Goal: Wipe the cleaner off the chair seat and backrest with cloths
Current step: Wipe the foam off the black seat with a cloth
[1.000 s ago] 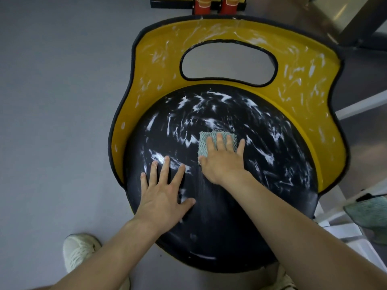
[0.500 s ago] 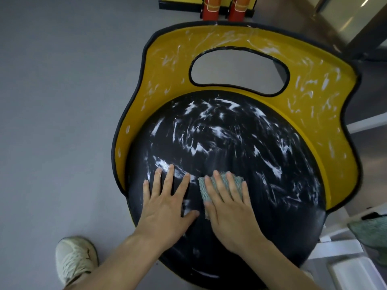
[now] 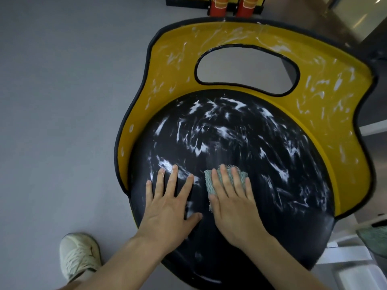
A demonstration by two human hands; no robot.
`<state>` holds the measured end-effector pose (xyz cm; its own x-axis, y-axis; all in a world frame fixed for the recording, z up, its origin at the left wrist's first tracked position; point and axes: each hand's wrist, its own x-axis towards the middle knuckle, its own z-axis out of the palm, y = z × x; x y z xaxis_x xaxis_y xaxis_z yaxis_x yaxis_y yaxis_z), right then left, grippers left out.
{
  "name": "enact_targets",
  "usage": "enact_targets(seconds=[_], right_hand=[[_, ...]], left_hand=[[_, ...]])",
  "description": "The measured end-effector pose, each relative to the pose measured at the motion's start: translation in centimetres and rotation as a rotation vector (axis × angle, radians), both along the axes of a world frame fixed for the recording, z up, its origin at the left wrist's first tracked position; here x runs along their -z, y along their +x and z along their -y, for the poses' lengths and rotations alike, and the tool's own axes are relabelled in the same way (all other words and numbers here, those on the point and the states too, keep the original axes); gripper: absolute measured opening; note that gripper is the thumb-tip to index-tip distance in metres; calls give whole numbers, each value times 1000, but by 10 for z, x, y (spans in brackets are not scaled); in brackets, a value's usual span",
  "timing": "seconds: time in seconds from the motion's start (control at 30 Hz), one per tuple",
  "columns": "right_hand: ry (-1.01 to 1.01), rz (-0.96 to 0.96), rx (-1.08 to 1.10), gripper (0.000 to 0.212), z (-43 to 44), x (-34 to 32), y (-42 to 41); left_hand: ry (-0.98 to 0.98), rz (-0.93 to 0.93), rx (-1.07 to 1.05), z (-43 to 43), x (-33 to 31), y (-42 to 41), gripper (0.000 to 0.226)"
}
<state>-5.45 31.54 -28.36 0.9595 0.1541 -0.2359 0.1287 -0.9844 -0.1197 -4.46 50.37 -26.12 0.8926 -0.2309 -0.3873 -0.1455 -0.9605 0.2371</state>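
Observation:
The round black chair seat is streaked with white cleaner, thickest toward its back and right side. Behind it curves the yellow backrest with an oval cut-out, also smeared white. My right hand lies flat with straight fingers on a small grey-green cloth, pressing it onto the front middle of the seat. Most of the cloth is hidden under the palm. My left hand rests flat on the seat just to the left, fingers spread, holding nothing.
Grey floor surrounds the chair on the left. My pale shoe stands at the lower left. Two orange cylinders stand behind the backrest. A white frame with a second green cloth sits at the lower right.
My right hand dragged the cloth from the seat's middle toward the front edge, leaving a cleaner strip. My left hand stayed planted on the seat.

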Motion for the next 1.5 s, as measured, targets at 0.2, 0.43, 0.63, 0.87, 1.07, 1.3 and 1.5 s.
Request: enact_targets(seconds=[0.2,0.43,0.63,0.87,1.07,1.3,1.5], right_hand=[[29,3,78,57,-4,4,101],[54,55,49,59,-1,5,40],[-4,47,30,60,2,7,24],[65,-53,112,58,-18,-3,116],[20,39,-13,60,-6,1,-19],[-5,69,-100,58,5,7,-41],[-20,69,-75,59,-12,6,49]], left_hand=[[-4,-21,-8,2,-3,0,89],[5,-38,1,1,-4,0,91],[6,-14,0,-1,-4,1,89],[12,-16,-1,2,-6,2,91],[6,35,6,-1,-7,3,91],[-37,53,-6,-4,-5,1,90],[15,50,27,-6,-1,1,90]])
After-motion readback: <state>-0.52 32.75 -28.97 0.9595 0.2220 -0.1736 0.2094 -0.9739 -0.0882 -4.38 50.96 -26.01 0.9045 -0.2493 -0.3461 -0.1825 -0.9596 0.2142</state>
